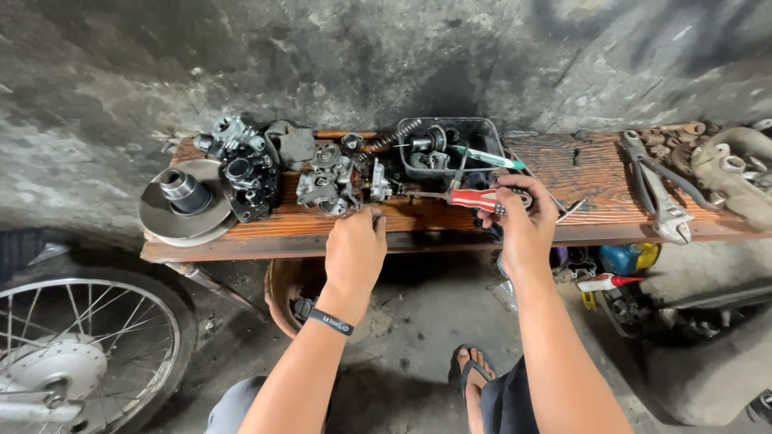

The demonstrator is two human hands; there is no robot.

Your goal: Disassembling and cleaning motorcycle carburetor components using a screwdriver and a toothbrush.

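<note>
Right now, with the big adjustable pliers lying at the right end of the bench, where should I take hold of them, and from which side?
Grip the adjustable pliers by the long handles near the far edge of the wooden bench, coming from above. They lie flat with the jaw head toward the near edge, and the handles spread apart, leaving room for fingers. Metal parts crowd their right side, so approach from the barer left.

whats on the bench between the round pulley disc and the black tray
In the head view, greasy metal engine parts lie between the pulley disc and the black tray.
</note>
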